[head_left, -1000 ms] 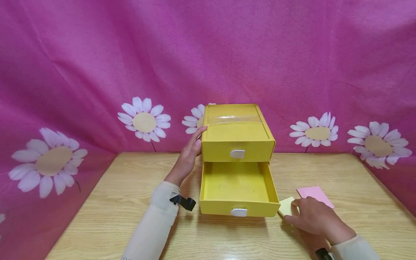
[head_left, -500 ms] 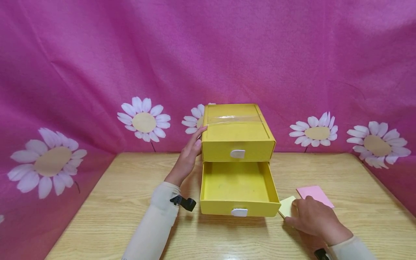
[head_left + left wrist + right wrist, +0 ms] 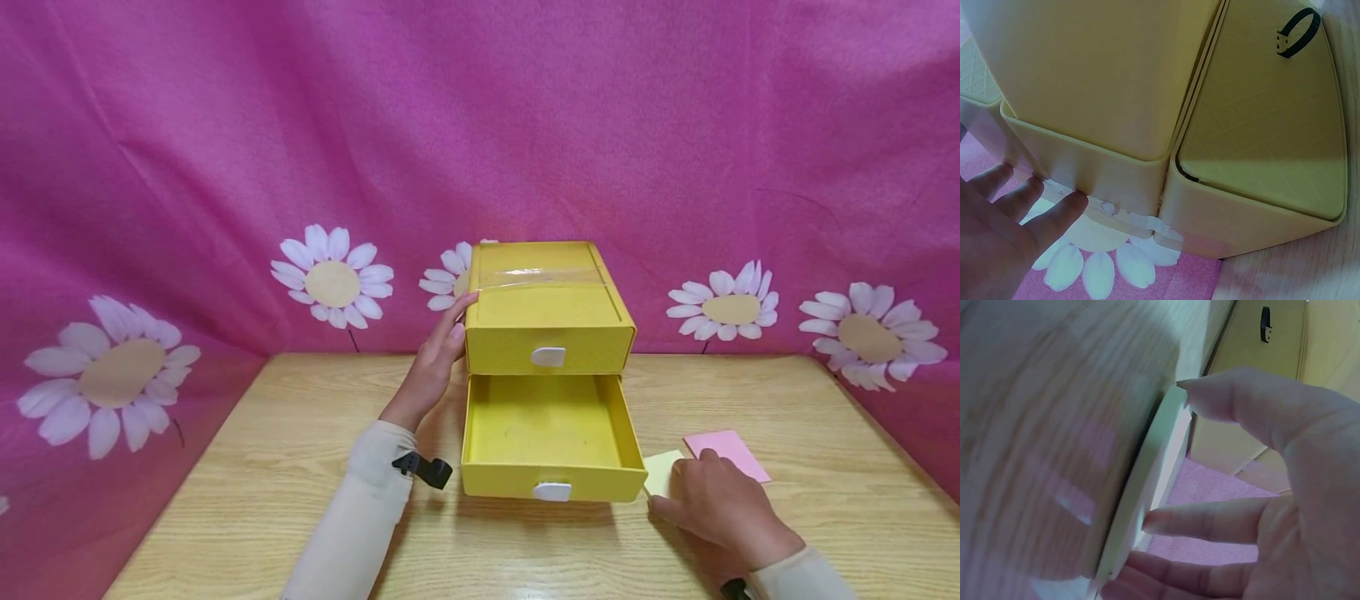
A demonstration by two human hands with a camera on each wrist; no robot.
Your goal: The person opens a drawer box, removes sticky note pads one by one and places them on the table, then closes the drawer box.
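Note:
A yellow two-drawer box (image 3: 555, 304) stands on the table, its lower drawer (image 3: 502, 481) pulled out and its upper one closed. My left hand (image 3: 429, 367) rests its fingertips along the box's left side, fingers extended; the left wrist view shows them spread beside the clear tape. To the right of the drawer, my right hand (image 3: 723, 504) grips a pale yellow sticky note pad (image 3: 662, 472) by its edges. In the right wrist view the thumb is at one corner of the pad and the fingertips at the opposite side, low over the wood.
A pink sticky note pad (image 3: 737, 457) lies just behind the right hand. White pull tabs, one a lower handle (image 3: 552, 492), mark both drawer fronts. A pink cloth with daisies (image 3: 480, 125) hangs behind the wooden table (image 3: 300, 467).
My right hand has shifted slightly left, and the pale yellow pad has turned a little nearer the drawer's corner. The left hand, box and pink pad stay in place.

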